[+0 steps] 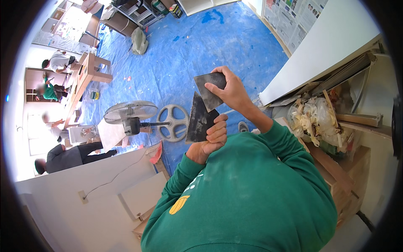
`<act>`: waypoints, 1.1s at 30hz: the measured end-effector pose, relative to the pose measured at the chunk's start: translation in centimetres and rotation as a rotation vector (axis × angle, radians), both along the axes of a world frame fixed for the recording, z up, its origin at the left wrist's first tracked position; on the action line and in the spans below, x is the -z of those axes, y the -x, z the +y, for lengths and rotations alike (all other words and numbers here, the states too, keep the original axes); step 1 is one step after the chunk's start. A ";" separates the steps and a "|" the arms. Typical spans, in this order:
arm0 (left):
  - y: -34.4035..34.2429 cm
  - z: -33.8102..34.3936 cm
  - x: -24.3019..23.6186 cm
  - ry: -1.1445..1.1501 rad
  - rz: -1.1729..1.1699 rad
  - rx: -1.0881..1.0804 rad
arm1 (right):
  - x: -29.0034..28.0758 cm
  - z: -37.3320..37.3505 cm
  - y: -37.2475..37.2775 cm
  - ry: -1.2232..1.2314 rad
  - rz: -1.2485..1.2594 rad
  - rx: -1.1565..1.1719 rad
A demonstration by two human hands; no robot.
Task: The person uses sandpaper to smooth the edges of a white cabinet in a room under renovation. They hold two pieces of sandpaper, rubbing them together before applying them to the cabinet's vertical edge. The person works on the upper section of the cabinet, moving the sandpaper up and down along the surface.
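Note:
My left hand point(214, 136) is closed around the narrow end of a dark, wide-bladed putty knife point(197, 119), whose broad edge points left. Pale specks mark the blade. My right hand point(231, 90) pinches a dark grey flat square plate point(210, 92), thumb on top and fingers behind it. The plate's lower corner comes close to the blade's upper part; whether they touch I cannot tell. Both are held in front of my chest, over the blue floor sheet point(168, 59). My fist hides the putty knife's grip.
A standing fan point(131, 113) with a round grey base point(172, 122) is left of my hands. A wooden bench point(90, 69) and several people stand farther left. At right are a white panel point(323, 59) and a heap of plastic waste point(315, 117) beside boards.

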State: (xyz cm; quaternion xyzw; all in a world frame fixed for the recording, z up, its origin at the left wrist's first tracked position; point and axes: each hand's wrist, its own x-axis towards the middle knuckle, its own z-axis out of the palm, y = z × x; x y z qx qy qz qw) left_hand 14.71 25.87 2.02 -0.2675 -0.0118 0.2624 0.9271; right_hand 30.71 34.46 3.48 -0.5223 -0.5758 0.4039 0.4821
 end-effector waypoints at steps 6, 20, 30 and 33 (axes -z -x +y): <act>0.1 0.0 -1.5 -0.014 -0.061 -0.040 | 1.8 0.3 0.4 0.111 0.296 -0.044; -0.1 -0.1 0.9 -0.185 0.114 -0.258 | 1.3 -1.9 -3.7 0.388 0.969 -0.150; 0.4 0.3 0.4 -0.184 0.022 -0.171 | -0.1 -2.3 -4.1 0.291 0.812 -0.102; 0.4 0.3 1.1 -0.281 0.034 -0.200 | -1.6 -2.8 -3.2 0.010 0.331 -0.166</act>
